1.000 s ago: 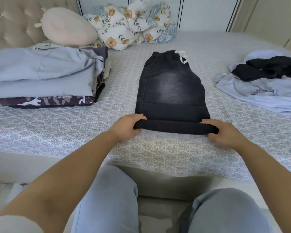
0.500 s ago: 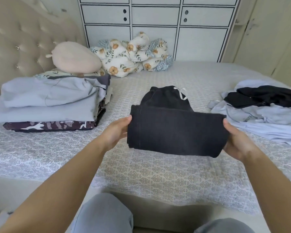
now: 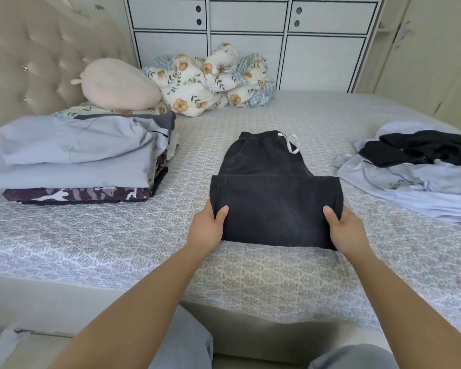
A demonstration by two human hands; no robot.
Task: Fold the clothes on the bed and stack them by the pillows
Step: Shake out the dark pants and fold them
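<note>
Black pants (image 3: pixel 274 198): mid-bed, long axis running away from the person, waistband w/ white drawstring at far end. Near half folded up over the rest. L hand (image 3: pixel 206 230) and R hand (image 3: pixel 347 230) grip the fold's side edges, thumbs on top; fingers hidden under cloth. Faded denim-like fabric. Folded stack (image 3: pixel 75 158) left of pants; unfolded pile (image 3: pixel 415 166) right, cut off by frame edge.

On the bed (image 3: pixel 117 251), the left hand (image 3: pixel 206 230) and right hand (image 3: pixel 345 230) grip the doubled-over lower half of the black pants (image 3: pixel 272 203). A folded stack (image 3: pixel 75 158) lies left, unfolded clothes (image 3: pixel 415 171) right.
</note>
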